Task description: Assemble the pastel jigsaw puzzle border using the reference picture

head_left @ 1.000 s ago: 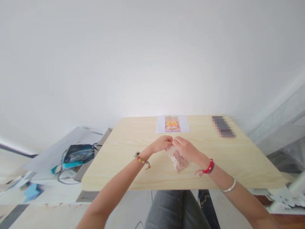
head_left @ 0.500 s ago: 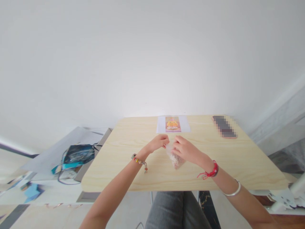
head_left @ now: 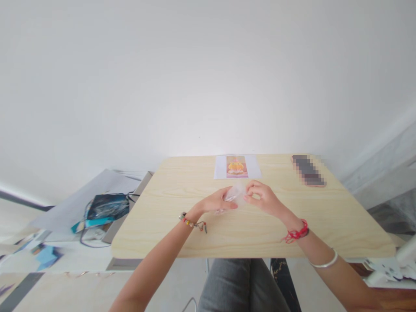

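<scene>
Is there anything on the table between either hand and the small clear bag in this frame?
Nothing visible. The left hand and right hand both pinch the small clear bag directly, just over the wooden table. The printed picture card and the phone lie farther back, apart from the hands.

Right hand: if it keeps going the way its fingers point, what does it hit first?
The right hand points left toward the clear plastic bag pinched between both hands, so it would meet that at once, then the left hand just behind. Depth is hard to judge here.
</scene>
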Motion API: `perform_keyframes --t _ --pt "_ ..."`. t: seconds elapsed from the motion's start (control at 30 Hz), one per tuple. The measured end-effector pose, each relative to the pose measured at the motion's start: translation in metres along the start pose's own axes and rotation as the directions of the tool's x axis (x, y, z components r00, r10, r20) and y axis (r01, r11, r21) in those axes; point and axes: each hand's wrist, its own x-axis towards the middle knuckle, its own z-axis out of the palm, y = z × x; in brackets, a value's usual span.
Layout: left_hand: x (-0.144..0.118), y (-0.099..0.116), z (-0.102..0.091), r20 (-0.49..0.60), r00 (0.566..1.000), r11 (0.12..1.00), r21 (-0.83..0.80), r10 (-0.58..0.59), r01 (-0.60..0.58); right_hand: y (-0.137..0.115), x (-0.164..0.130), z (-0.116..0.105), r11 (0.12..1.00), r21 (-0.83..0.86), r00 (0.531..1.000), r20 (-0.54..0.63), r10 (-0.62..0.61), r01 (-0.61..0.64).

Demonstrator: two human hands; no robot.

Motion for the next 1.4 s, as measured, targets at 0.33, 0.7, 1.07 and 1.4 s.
perform_keyframes --t 0.33,0.7,1.07,1.4 --pt "0.002 0.013 -0.020 -0.068 0.995 0.702 0.705 -0.071 0.098 0.035 -0.009 -0.003 0.921 0.209 0.945 0.056 0.324 -0.328" --pt "0.013 0.019 -0.013 -0.080 0.996 0.333 0.939 -0.036 0.088 0.059 -0.005 0.007 0.927 0.163 0.936 0.161 0.314 -0.339" --pt "0.009 0.021 -0.014 -0.113 0.994 0.237 0.966 0.008 0.107 0.061 -0.004 -0.005 0.936 -0.186 0.937 0.124 0.325 -0.300" --pt "0.013 0.021 -0.015 -0.077 0.989 0.154 0.986 0.128 0.057 0.063 -0.004 -0.020 0.868 -0.295 0.908 0.004 0.419 -0.399"
